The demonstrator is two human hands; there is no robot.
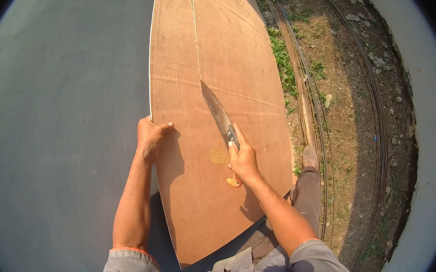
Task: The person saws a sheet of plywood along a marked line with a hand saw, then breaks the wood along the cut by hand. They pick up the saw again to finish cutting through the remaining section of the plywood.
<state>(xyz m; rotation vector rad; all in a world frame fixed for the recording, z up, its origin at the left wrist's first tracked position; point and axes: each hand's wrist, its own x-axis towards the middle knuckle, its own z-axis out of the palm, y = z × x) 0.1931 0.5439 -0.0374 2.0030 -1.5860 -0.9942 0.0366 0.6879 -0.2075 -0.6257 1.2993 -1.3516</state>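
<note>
A long plywood sheet [201, 202] stretches away from the person's body. A cut line runs down it from the far edge, widening to a gap at the top. At the near end of that cut sits the tip of a hand saw [219, 112], its toothed blade slanting back to the right. My right hand [243, 159] is closed round the saw, fingers at the base of the blade, with the orange-brown handle end showing below the palm. My left hand [151, 136] grips the sheet's left edge, thumb on top and fingers hidden underneath.
A smooth grey surface [63, 110] fills the left side. On the right, long metal rods [380, 136] and a wooden strip [299, 81] lie on dirt with grass and stones. One shoe [310, 157] rests beside the sheet. A pale wall [429, 67] curves along the far right.
</note>
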